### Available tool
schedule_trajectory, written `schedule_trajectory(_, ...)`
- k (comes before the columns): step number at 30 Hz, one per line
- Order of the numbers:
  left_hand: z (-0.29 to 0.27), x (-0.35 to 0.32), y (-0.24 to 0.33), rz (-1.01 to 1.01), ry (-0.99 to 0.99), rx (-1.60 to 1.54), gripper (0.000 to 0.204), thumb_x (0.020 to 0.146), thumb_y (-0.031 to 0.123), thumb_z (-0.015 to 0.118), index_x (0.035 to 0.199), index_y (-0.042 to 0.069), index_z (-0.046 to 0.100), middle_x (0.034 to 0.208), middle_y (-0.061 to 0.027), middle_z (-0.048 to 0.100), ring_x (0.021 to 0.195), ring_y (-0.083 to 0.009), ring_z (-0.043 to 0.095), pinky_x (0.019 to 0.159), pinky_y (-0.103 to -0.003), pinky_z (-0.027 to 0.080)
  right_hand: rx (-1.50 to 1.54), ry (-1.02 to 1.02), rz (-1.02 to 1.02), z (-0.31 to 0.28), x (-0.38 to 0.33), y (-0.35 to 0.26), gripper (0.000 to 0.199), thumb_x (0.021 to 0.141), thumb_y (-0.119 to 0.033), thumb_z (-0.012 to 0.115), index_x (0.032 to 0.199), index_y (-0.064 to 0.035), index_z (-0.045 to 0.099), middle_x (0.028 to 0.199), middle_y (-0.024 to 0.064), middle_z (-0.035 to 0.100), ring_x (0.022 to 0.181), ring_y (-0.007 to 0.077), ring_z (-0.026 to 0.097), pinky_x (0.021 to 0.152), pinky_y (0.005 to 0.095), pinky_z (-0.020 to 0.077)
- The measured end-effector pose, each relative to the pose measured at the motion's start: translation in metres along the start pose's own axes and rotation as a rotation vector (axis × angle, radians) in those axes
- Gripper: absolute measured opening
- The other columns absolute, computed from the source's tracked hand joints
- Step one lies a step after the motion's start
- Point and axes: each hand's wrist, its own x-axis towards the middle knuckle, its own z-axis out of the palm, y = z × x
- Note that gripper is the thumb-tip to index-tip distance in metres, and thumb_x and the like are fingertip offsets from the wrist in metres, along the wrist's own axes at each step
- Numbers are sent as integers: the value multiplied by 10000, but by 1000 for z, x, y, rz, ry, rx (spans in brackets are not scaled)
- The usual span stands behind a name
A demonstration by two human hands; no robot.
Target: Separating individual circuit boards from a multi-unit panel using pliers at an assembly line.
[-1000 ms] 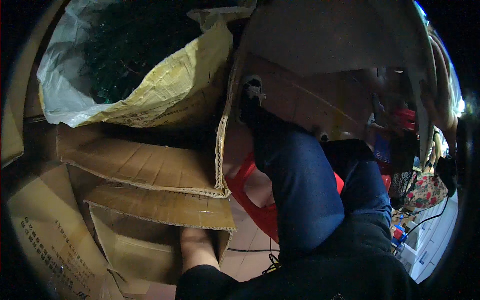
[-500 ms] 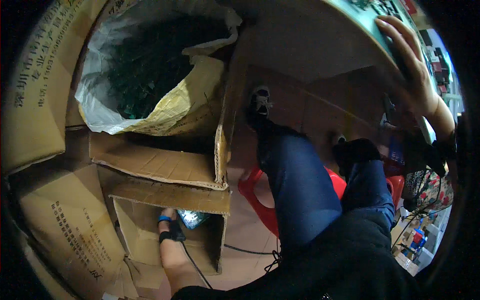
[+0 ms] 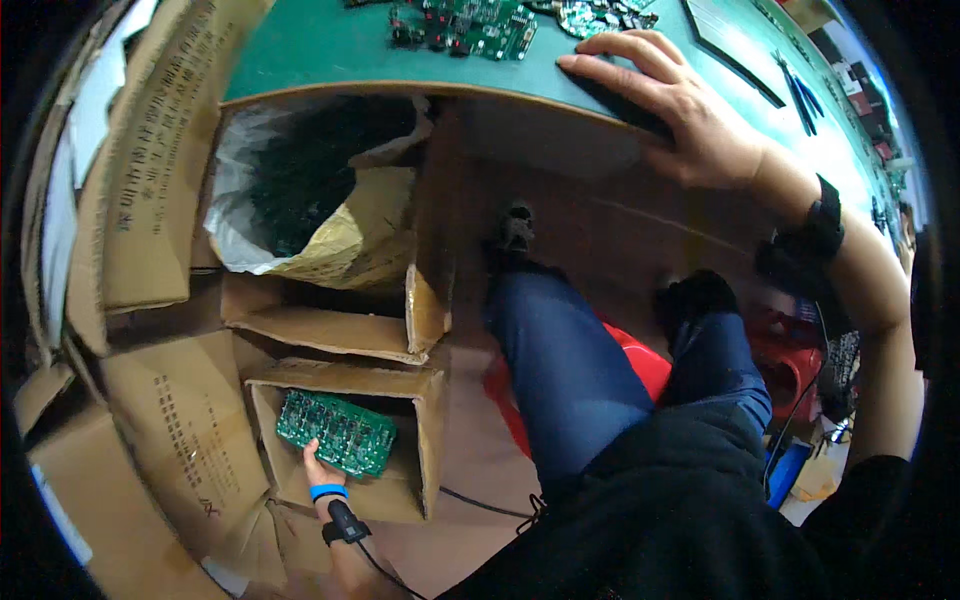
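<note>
A green circuit board [image 3: 345,432], crowded with parts, is in my left hand [image 3: 318,468]. My fingers grip its lower edge, with most of them hidden beneath it. It is tilted at the mouth of a small open cardboard box [image 3: 428,450]. My right hand [image 3: 690,105] lies across the front edge of the green tabletop [image 3: 320,45], fingers stretched out and holding nothing. More green circuit boards [image 3: 465,28] lie on the table to the left of that hand.
Behind the small box, a larger carton [image 3: 385,335] holds a white and yellow sack [image 3: 345,235] of dark green pieces. Tall cardboard [image 3: 165,160] stands at the left. Pliers [image 3: 797,92] and a dark flat bar [image 3: 735,55] lie on the table. A red stool [image 3: 510,400] is under me.
My left hand has come up from inside the small box, and the circuit board now shows fully in it. The view has shifted, bringing more of the tabletop into sight.
</note>
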Motion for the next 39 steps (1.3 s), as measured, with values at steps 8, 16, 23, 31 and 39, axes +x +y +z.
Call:
schedule_trajectory(8,-16,-64,1,275,-107,-135,601,712,312,600,1254,94,461,1190,-92,536,1052,-298,530,893,-501,443,22,130,-74,4,2,-13,604,689,-104,609,1275,-80,462,1230,163,462,1140,346,423,989,418,340)
schedule_trajectory(16,48,-106,-14,604,-381,-404,811,643,471,634,1322,102,389,1300,-134,441,1135,-338,467,894,-515,458,-68,162,-20,18,15,-6,727,583,-19,580,1295,-78,442,1257,168,445,1183,350,400,996,431,331)
schedule_trajectory(23,169,-179,-16,569,-902,-453,941,626,534,667,1379,115,291,1338,-142,398,1160,-356,448,927,-549,417,244,412,-6,-24,13,-77,312,669,-192,690,921,-19,625,884,189,591,841,311,569,720,429,454)
schedule_trajectory(31,316,-269,-42,402,-1216,-261,883,682,551,608,1372,95,299,1324,-165,413,1146,-358,461,940,-541,408,1108,254,126,-54,-107,-157,635,878,-281,555,1360,29,282,1384,214,341,1320,325,266,1089,408,201)
schedule_trajectory(39,442,-269,-46,25,-1270,-150,746,751,468,572,1327,46,356,1267,-166,471,1102,-351,500,907,-520,444,-335,336,1075,-92,-207,76,985,609,-546,728,1319,8,331,1242,213,399,1238,380,305,959,469,305)
